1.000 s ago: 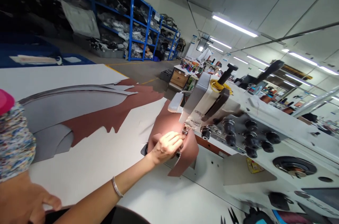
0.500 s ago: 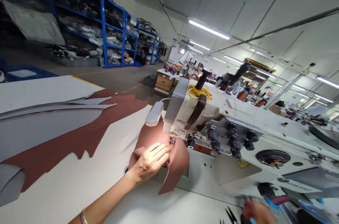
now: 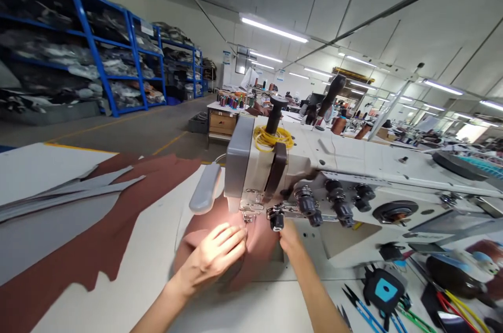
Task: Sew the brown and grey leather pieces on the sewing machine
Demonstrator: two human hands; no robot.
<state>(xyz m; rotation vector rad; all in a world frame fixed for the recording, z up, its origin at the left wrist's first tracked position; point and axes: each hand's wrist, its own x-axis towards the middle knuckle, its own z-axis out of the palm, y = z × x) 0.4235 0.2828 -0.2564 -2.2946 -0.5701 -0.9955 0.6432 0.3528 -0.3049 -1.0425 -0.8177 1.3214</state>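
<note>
A brown leather-like piece (image 3: 261, 244) lies folded under the presser foot (image 3: 248, 217) of a white sewing machine (image 3: 302, 162). My left hand (image 3: 218, 254) rests on the piece just in front and left of the foot. Its fingers are close together and bent over the material; the thumb is hidden. My right hand (image 3: 290, 238) reaches in at the piece's right side, under the machine head. A black tension knob (image 3: 277, 218) covers part of its fingers, so their grip cannot be made out. The lamp (image 3: 206, 189) lights the needle area.
Brown and grey cut pieces (image 3: 106, 186) lie stacked on the table at left. Snips (image 3: 363, 309), a black tape measure (image 3: 383, 291) and other tools lie at front right. Yellow thread (image 3: 273, 138) is coiled on the machine. Blue shelves (image 3: 106, 71) stand behind.
My right hand has moved from the tools at lower right to the brown piece's right side. My left hand stays on the piece. The view has shifted right.
</note>
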